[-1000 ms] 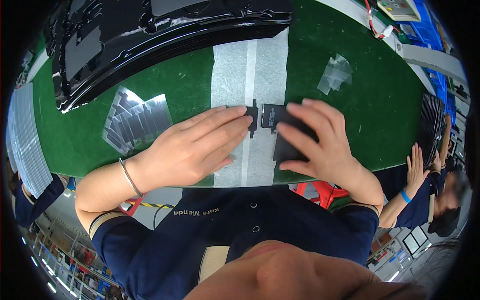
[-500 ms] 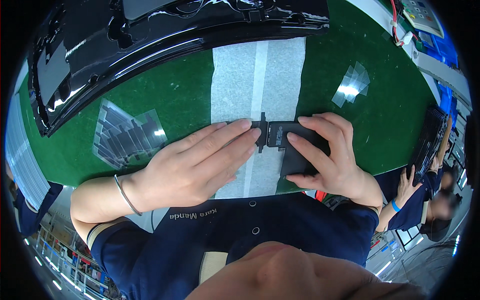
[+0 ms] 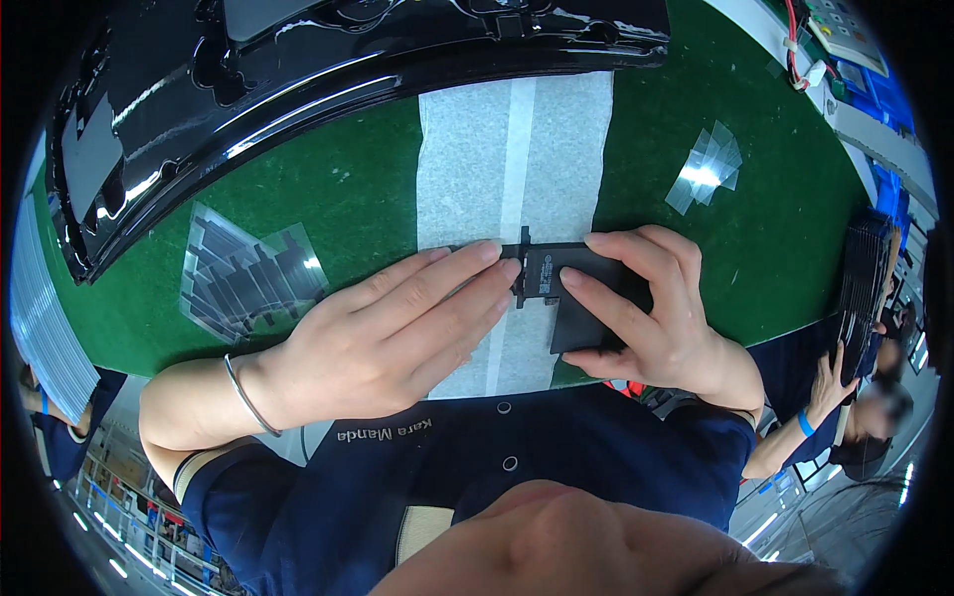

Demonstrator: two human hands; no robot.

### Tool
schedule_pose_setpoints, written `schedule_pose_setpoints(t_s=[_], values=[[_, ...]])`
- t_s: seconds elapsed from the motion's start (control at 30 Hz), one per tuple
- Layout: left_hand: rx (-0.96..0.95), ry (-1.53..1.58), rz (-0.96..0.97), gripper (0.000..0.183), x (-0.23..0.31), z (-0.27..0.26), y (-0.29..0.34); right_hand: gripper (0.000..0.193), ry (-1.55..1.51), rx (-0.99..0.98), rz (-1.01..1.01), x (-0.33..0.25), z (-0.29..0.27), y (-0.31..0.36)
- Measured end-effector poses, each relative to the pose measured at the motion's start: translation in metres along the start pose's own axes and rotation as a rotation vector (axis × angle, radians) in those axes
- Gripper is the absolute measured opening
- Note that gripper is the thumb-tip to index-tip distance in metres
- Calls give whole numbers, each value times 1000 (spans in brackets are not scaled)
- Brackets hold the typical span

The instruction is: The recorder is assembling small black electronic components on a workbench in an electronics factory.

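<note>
A flat black L-shaped battery (image 3: 586, 273) with small pale print lies on a white cloth strip (image 3: 561, 129). My right hand (image 3: 656, 308) grips it, two fingers on its top and far edge, the thumb at its near edge. Its left edge meets a thin black adhesive strip (image 3: 525, 238) with narrow tabs at both ends. My left hand (image 3: 383, 333) is stretched out flat, its fingertips pressing at the left side of that strip. Under those fingers a dark piece shows only in part; the rest is hidden.
Clear film sheets with black strips (image 3: 248, 273) lie left on the green table (image 3: 368, 189). Clear film pieces (image 3: 706, 169) lie at right. A glossy black moulded tray (image 3: 328, 109) spans the far left. At far right a co-worker's hand (image 3: 825, 382) is beside stacked black trays (image 3: 863, 288).
My right hand has shifted the battery slightly left, closing the small gap to the black strip. My left hand stays nearly in place. At right, the co-worker's hand and black trays have moved.
</note>
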State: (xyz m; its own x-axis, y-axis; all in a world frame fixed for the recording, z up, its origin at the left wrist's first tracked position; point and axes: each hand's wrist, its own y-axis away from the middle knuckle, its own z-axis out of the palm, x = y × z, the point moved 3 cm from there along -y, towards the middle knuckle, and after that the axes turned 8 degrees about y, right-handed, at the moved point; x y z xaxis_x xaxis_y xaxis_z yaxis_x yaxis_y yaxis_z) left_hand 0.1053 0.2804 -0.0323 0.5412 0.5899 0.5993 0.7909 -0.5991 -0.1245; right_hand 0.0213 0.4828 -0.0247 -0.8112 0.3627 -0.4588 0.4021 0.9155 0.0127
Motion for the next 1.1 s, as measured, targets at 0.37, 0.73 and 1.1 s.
schedule_pose_setpoints(t_s=[0.37, 0.73, 1.1], values=[[-16, -23, 38, 34, -1, 0, -1, 66, -8, 1, 3, 0, 1, 0], [1, -22, 48, 34, -1, -2, 10, 64, 8, -17, -2, -9, 3, -3], [-9, -31, 33, 35, 0, -2, 6, 64, 6, -14, -2, -5, 2, -2]])
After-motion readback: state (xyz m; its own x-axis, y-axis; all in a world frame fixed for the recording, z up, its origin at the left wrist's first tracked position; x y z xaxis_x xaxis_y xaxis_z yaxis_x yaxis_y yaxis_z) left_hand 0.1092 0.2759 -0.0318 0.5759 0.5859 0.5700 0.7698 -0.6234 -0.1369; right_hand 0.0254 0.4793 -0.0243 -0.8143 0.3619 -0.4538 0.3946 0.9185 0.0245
